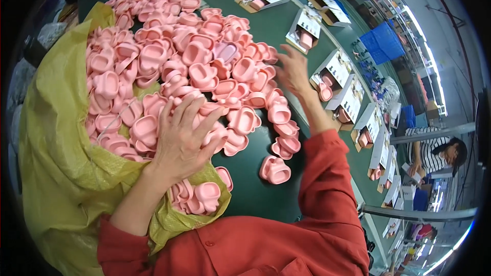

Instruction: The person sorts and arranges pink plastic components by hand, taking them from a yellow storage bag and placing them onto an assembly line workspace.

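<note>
A heap of pink molded plastic pieces, each with a rounded hollow, spreads over the green work table and out of a yellow woven sack. My left hand rests on the pieces at the sack's mouth, fingers spread, touching those beneath. Beyond the heap's right edge my right hand is raised, its fingers apart and slightly bent, with nothing visible in it. One lilac-tinted piece lies among the pink ones. A single pink piece sits apart, between my forearms.
Open printed boxes, several with a pink piece inside, line the green belt to the right. Farther off are a blue crate, a metal rail and a person in a striped top handling a box.
</note>
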`<state>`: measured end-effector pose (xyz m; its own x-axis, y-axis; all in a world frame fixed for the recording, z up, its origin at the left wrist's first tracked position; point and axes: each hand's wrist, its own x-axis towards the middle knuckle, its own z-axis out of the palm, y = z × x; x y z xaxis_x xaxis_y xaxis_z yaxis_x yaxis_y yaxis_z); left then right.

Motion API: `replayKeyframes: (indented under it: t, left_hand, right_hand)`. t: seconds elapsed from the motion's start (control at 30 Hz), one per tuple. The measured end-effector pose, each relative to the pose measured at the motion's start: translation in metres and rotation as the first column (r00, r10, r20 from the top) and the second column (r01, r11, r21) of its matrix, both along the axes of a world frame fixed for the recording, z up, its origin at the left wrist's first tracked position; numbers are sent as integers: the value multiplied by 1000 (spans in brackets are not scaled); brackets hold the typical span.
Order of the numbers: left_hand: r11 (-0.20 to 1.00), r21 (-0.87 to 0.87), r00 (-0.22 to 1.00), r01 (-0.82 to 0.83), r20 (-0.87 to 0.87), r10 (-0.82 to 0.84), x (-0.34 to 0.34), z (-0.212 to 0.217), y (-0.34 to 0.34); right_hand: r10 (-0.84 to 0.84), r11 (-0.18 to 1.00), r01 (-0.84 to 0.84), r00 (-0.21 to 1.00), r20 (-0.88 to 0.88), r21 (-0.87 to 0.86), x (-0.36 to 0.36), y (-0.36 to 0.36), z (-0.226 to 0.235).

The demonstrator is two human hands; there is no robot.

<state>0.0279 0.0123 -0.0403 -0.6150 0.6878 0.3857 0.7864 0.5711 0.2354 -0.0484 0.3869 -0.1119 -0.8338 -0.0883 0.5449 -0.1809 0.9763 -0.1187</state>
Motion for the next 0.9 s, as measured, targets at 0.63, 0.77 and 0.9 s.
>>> replayKeyframes:
  t: [0.63,0.77,0.9]
  left_hand:
    - [1000,-10,999,-3,53,4,-6,6,0]
    - [1000,5,999,5,48,-5,-6,8,2]
    - [1000,10,999,-3,46,3,-7,4,2]
  right_hand:
    - [-328,939,314,940,-92,-140,12,93,9]
    - [-48,988,70,986,158,-136,42,40,-3]
    - [-32,996,29,999,-36,-80,22,34,-4]
